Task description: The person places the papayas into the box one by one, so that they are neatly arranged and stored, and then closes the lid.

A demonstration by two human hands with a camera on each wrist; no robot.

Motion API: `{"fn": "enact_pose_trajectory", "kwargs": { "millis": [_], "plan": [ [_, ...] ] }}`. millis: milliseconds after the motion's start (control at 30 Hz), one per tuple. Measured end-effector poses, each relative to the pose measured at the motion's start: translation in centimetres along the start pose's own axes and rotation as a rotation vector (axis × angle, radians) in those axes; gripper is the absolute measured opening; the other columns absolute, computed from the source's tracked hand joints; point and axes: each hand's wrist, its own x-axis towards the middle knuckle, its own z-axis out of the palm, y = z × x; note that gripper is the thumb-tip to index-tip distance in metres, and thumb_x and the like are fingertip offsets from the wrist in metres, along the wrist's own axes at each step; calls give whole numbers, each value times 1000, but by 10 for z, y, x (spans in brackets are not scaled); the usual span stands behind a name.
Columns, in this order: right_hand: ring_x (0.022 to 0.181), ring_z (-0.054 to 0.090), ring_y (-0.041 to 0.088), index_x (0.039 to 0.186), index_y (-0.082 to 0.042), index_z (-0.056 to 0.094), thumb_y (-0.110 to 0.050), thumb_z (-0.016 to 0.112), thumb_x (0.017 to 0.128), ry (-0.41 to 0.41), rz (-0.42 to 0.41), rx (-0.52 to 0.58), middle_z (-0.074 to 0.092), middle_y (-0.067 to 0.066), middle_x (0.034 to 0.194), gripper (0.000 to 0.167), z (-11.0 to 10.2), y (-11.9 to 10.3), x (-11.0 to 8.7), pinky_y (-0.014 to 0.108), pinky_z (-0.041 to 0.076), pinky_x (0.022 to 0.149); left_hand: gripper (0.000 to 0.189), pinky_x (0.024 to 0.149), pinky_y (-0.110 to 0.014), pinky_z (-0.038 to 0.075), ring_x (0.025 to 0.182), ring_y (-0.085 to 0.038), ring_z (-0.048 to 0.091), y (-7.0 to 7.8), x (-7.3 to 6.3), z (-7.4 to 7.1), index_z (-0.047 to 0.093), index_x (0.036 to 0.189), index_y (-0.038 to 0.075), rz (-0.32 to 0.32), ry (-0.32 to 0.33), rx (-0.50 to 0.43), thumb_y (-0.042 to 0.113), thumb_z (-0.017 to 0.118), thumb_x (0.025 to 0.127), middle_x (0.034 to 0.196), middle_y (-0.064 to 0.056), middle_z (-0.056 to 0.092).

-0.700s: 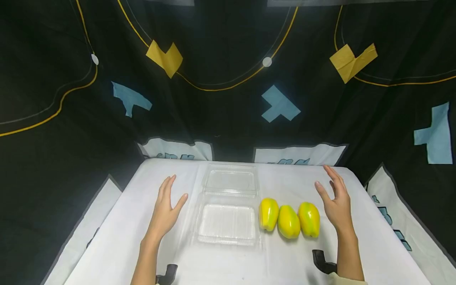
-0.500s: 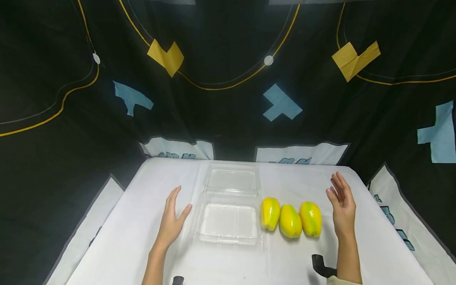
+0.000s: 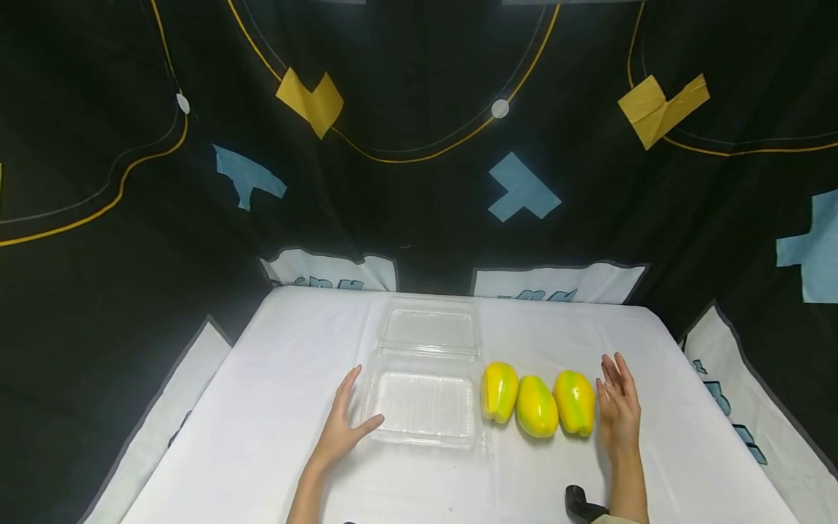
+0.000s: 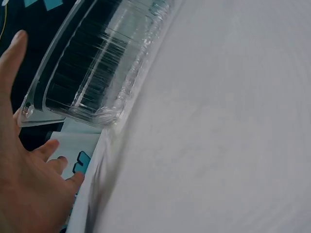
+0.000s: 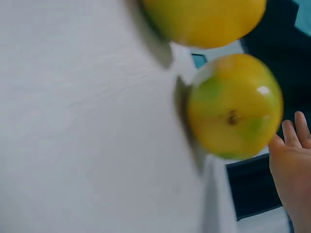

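Over white-covered table (image 3: 419, 487), before black curtain (image 3: 406, 211): left hand (image 3: 340, 431) wide, right hand (image 3: 619, 411) narrower.

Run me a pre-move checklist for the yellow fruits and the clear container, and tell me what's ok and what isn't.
1. Container open: ok. The clear container lies open on the white tablecloth, its far half folded back.
2. Container free of contents: ok. Nothing shows inside either half.
3. Fruits within reach: ok, probably. Three yellow fruits sit in a row between the container and your right hand.
4. Right hand gripping a fruit: not ok. It is open beside the rightmost fruit.
5. Left hand steadying the container: cannot tell. Your left hand is open at its left edge; contact is unclear.
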Motion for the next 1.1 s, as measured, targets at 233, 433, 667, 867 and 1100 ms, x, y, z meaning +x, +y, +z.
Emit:
{"fn": "enact_pose_trajectory", "kwargs": {
  "millis": [233,433,667,867,1100],
  "plan": [
    [136,18,22,146,-14,27,-7,35,98,-25,102,-72,24,9,149,49,-17,23,-3,23,26,108,91,97,-74,7,138,-40,-1,-7,-3,5,23,147,24,-48,-36,-5,20,77,73,153,-13,11],
    [137,13,13,147,-13,25,-9,35,97,-144,210,-163,18,0,153,50,-23,28,-6,36,9,114,93,96,-75,2,138,-39,-7,-8,-4,7,24,146,22,-50,-79,-49,16,78,71,153,-11,11],
    [136,11,8,148,-14,21,1,45,91,-236,251,-257,13,-6,153,64,-25,34,-4,33,8,114,93,97,-74,5,138,-38,-5,-7,-6,5,23,147,24,-75,-76,-16,23,78,71,153,-9,14],
    [137,12,8,147,-20,24,5,60,83,-245,241,-353,15,-5,153,78,-24,38,-5,20,14,111,93,97,-74,7,138,-37,-3,-7,-8,4,24,146,26,-99,-66,-8,27,79,71,153,-8,16],
    [131,22,5,147,-17,26,7,62,81,-227,222,-359,20,-2,151,78,-26,39,-7,13,24,105,91,97,-73,7,138,-39,2,-9,-7,5,26,145,29,-115,-71,-25,26,79,71,153,-12,12]
  ]
}}
